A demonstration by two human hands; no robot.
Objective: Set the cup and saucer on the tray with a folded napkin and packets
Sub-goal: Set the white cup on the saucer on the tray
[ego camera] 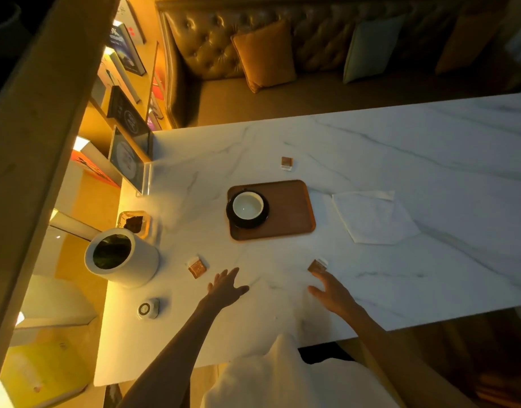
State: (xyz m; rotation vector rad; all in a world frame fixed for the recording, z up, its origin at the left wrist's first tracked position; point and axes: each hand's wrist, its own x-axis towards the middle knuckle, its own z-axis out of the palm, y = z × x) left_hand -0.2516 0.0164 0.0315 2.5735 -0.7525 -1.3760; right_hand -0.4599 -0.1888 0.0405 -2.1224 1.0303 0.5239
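A brown tray [288,207] lies on the white marble table. On its left part stands a white cup [248,205] on a black saucer [260,219]. A white napkin [374,217] lies flat on the table to the right of the tray. Three brown packets lie on the table: one [286,162] beyond the tray, one [197,268] at the near left, one [317,266] at the near right. My left hand [227,287] hovers open just right of the near-left packet. My right hand [331,291] is open, its fingertips right below the near-right packet.
A white cylindrical pot [120,257] stands at the near left, with a small glass dish [134,222] behind it and a small round device [147,309] in front. An acrylic sign stand [129,160] sits at the table's left edge. A sofa with cushions runs behind the table.
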